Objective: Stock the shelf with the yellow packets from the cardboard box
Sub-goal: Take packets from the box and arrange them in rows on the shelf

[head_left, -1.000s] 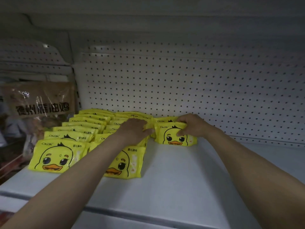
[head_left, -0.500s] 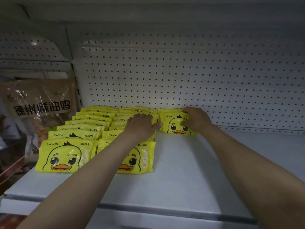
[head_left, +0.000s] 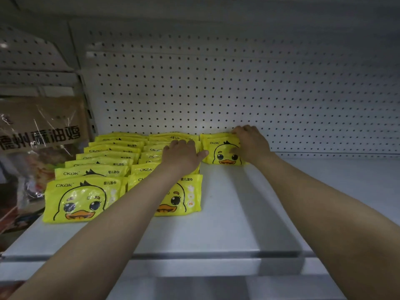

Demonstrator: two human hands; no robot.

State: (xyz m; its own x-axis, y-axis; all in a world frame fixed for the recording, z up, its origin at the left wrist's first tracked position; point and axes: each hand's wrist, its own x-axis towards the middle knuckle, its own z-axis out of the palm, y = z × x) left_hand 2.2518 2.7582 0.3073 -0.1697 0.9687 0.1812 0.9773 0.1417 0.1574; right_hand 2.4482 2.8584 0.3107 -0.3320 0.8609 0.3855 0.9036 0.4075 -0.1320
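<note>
Overall, the white perforated metal back panel (head_left: 259,87) and the flat white metal shelf (head_left: 249,213) frame the work; the cardboard box named in the task is not in view. Two rows of glossy yellow plastic packets printed with a cartoon duck (head_left: 101,169) run from the shelf's front edge back to the panel, each packet leaning on the one behind, presumably so the printed faces stay readable from the aisle. A third row begins to the right of them: a small group of the same yellow packets (head_left: 218,149) stands against the back panel, and this looks like the step in hand, seating new stock at the rear so the row can grow forward. Left of the shelf hangs a brown crinkled plastic bag with dark printed characters (head_left: 41,131). The left hand (head_left: 184,153) lies palm-down on the rear of the middle row, fingers straight and close together, thumb stretched toward the new group, probably bracing that row against being pushed over. The right hand (head_left: 251,144) grips the new group's right end, fingers curled over its top edge and thumb pressed on the front face beside the duck.
</note>
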